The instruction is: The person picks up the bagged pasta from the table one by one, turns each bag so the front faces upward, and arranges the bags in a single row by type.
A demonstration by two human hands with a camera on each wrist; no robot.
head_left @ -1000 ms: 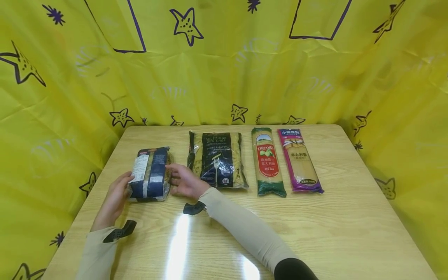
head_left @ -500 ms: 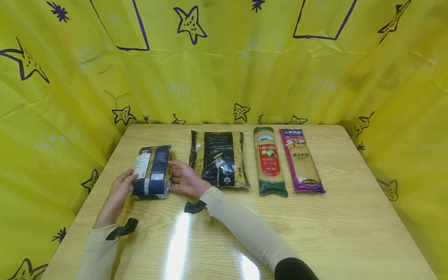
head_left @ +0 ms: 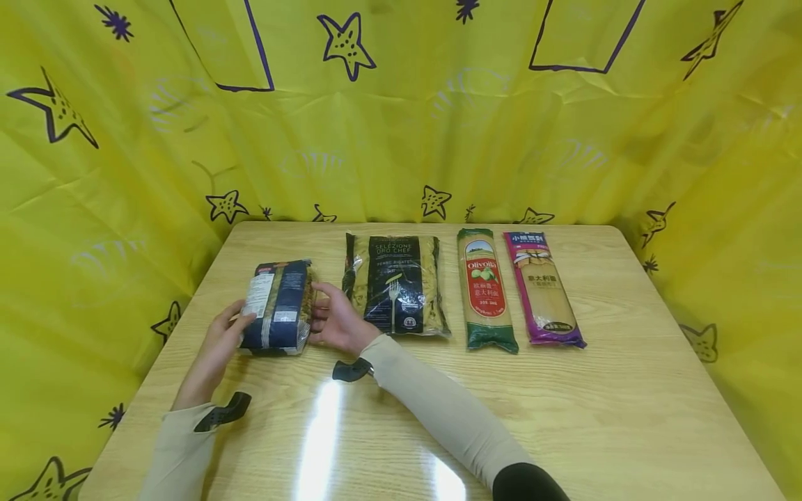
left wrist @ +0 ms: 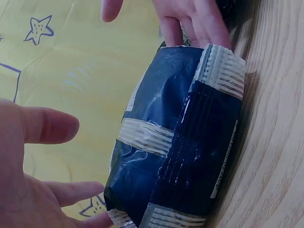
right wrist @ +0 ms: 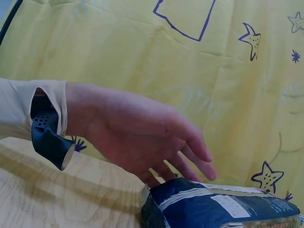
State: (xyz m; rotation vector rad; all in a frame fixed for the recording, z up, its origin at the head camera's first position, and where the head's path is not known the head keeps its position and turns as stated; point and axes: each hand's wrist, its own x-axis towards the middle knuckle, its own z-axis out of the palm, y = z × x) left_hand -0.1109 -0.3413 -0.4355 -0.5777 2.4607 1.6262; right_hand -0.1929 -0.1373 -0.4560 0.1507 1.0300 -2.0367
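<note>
A dark blue pasta bag (head_left: 287,292) with a white printed label lies at the left of the table, between my two hands. My left hand (head_left: 218,348) is at its left side, the thumb over the near left edge. In the left wrist view the thumb and fingers of that hand stand spread, fingertips right at the bag's lower corner. My right hand (head_left: 341,323) is at the bag's right side. In the right wrist view its fingers (right wrist: 187,166) reach out loosely to the end of the bag, some fingertips hidden behind it.
To the right, in a row, lie a black-labelled penne bag (head_left: 395,285), a green and red spaghetti pack (head_left: 485,289) and a purple-edged spaghetti pack (head_left: 544,289). The penne bag is close beside my right hand. A yellow curtain (head_left: 376,139) surrounds the wooden table (head_left: 601,410).
The blue pasta bag has shifted slightly away from me. My left thumb has come a little further right over its edge. The view has drifted slightly; the other packs lie as before.
</note>
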